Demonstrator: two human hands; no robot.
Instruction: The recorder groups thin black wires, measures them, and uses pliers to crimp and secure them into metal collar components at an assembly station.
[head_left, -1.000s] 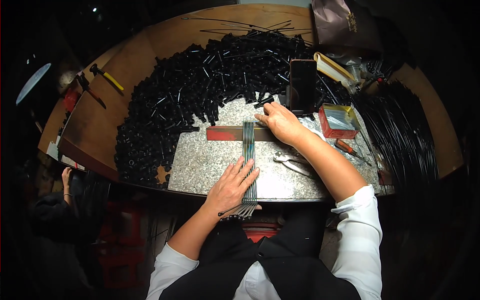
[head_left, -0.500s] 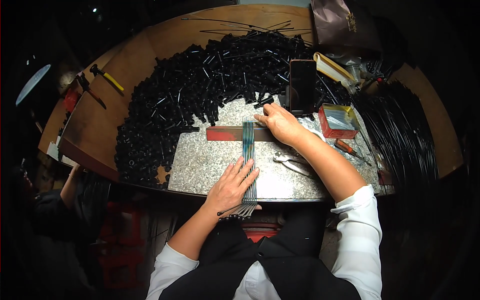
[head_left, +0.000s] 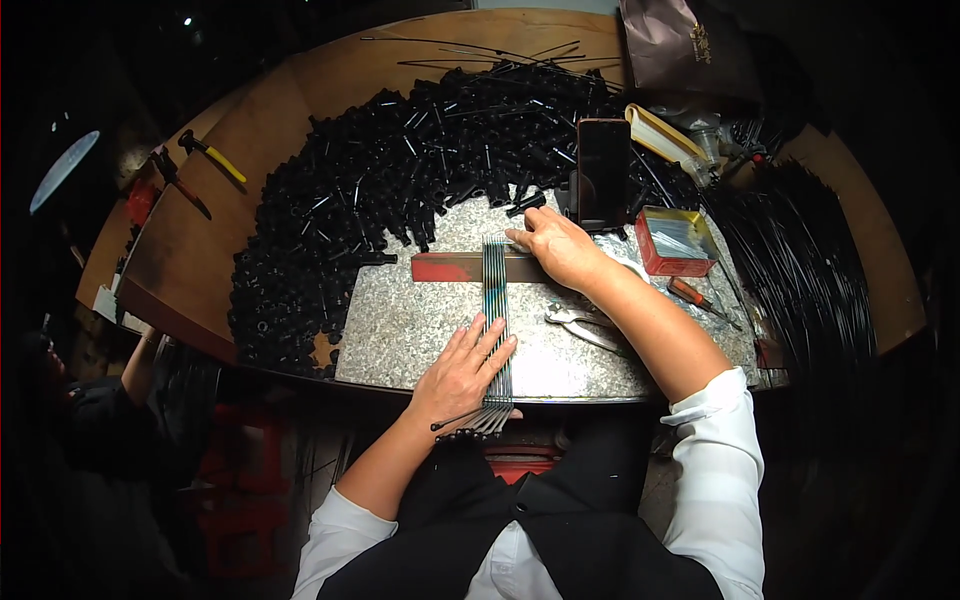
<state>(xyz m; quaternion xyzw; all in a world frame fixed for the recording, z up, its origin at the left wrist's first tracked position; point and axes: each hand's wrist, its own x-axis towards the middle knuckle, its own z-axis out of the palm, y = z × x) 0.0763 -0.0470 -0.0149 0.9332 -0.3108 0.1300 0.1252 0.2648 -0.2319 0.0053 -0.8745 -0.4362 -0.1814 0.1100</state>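
A flat row of thin dark rods (head_left: 496, 300) runs from the table's near edge across a long bar (head_left: 440, 267), red at its left part. Across the near part of the rods lies my left hand (head_left: 462, 372), fingers stretched on top. What seems to be its thumb tip shows beyond the rods' other side, near their dark knobbed ends, which hang over the edge. My right hand (head_left: 560, 245) is over the bar, fingers bent and drawn together beside the rods' far tips. What its fingers hold, if anything, is hidden. Pliers (head_left: 580, 325) lie right of the rods.
Black tubular parts (head_left: 390, 150) are heaped behind and left of the speckled slab (head_left: 390, 340). A phone (head_left: 604, 172) stands upright at the back. To the right are a red box (head_left: 676, 243) of thin pins, an orange-handled screwdriver (head_left: 690, 291) and long black rods (head_left: 810, 270).
Both hands, the rods and the bar keep their places. The whole view has shifted very slightly. At the far left, another person's head has come a little further into view.
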